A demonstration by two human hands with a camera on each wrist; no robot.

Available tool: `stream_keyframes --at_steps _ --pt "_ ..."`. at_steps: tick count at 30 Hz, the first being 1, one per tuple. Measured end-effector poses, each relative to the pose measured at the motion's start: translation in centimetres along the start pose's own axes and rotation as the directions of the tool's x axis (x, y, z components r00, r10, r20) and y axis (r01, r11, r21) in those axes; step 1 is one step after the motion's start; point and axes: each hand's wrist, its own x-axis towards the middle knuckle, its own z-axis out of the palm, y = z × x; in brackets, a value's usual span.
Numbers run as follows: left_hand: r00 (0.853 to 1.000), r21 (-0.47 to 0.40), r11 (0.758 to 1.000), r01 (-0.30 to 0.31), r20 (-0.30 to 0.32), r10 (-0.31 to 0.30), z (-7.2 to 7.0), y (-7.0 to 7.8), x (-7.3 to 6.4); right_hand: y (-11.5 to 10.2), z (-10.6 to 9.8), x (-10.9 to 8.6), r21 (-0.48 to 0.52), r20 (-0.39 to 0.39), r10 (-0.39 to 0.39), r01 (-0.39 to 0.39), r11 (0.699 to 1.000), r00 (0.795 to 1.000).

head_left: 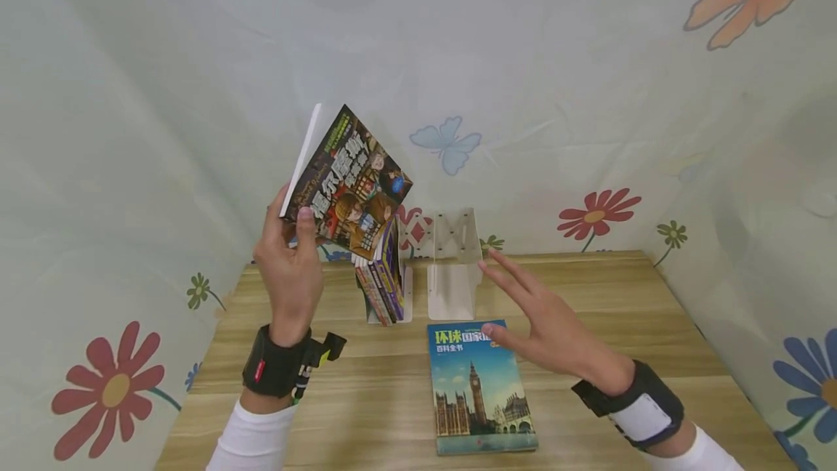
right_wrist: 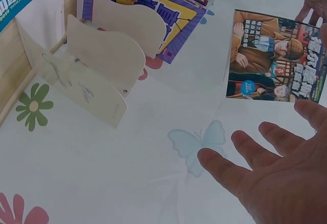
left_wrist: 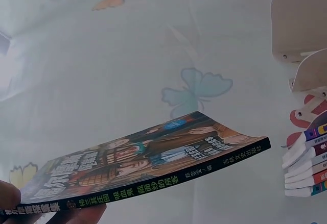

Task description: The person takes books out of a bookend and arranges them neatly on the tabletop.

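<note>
My left hand (head_left: 292,275) pinches a dark-covered paperback book (head_left: 356,184) by its lower left corner, thumb on the front cover. The book is raised and tilted, its near corner overlapping a row of upright books (head_left: 379,289) in the head view. The left wrist view shows the book's black spine (left_wrist: 168,185) side-on. My right hand (head_left: 549,318) is held with fingers extended and nothing in them, over the right side of a blue book (head_left: 480,398) that lies flat on the table. Its fingertips overlap the edge of a cream expandable bookend rack (head_left: 454,293).
The upright books stand in the rack's left part, with the purple one (right_wrist: 179,22) closest to the divider. Behind the wooden table (head_left: 588,289) hangs a pale curtain (head_left: 523,93) printed with flowers and butterflies.
</note>
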Motion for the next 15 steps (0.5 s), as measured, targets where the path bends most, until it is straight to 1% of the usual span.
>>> stream_keyframes --at_steps 4,9,12,15 --pt "1.000 -0.021 1.000 0.002 0.029 -0.002 0.2 0.6 -0.4 0.3 -0.6 0.1 -0.021 -0.016 -0.012 0.012 1.000 1.000" --pt "0.998 -0.039 0.999 0.013 0.057 -0.010 0.3 1.3 -1.3 0.6 -1.3 0.2 -0.051 -0.036 -0.042 0.040 0.998 0.998" --pt "0.997 -0.089 0.996 0.023 0.078 -0.016 0.5 1.3 -1.9 0.6 -1.4 0.1 -0.050 -0.037 -0.026 0.024 0.998 0.999" --pt "0.992 -0.131 0.990 0.046 0.119 -0.030 0.8 1.4 -2.5 0.6 -1.4 0.0 -0.043 -0.040 -0.002 0.000 0.999 0.999"
